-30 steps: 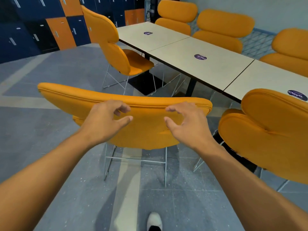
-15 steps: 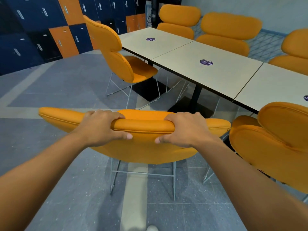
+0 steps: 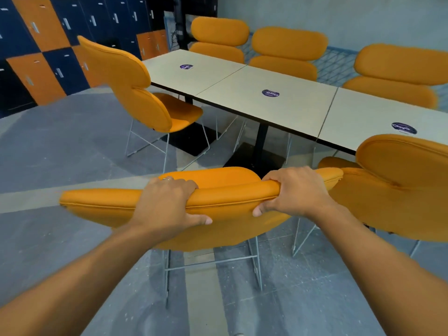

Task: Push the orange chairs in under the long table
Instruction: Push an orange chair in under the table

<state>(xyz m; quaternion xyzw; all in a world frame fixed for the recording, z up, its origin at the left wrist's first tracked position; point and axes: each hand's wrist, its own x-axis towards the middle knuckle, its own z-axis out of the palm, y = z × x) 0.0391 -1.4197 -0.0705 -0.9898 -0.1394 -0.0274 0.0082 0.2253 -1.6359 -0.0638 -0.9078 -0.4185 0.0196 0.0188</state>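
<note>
Orange padding of the nearest chair [image 3: 225, 197] fills the middle of the view. The chair stands on the grey floor [image 3: 60, 154], facing the long near edge of the counter [image 3: 278, 110], its seat short of that edge and not under it. The left grip [image 3: 167, 202] is wrapped over the top roll of the backrest, fingers curled over the front and thumb pressed against the back; a ring [image 3: 166, 178] shows on one finger. The right grip [image 3: 295, 192] clamps the same roll in the same way, nearer its right end.

A second chair [image 3: 135, 93] stands by the counter's left end, turned partly sideways. A third chair [image 3: 400, 185] is just beside the held backrest on the right; whether they touch cannot be told. Three more chairs [image 3: 288, 49] line the counter's far edge. Round dark stickers [image 3: 270, 93] mark the counter top. Blue and orange lockers [image 3: 36, 57] fill the left wall.
</note>
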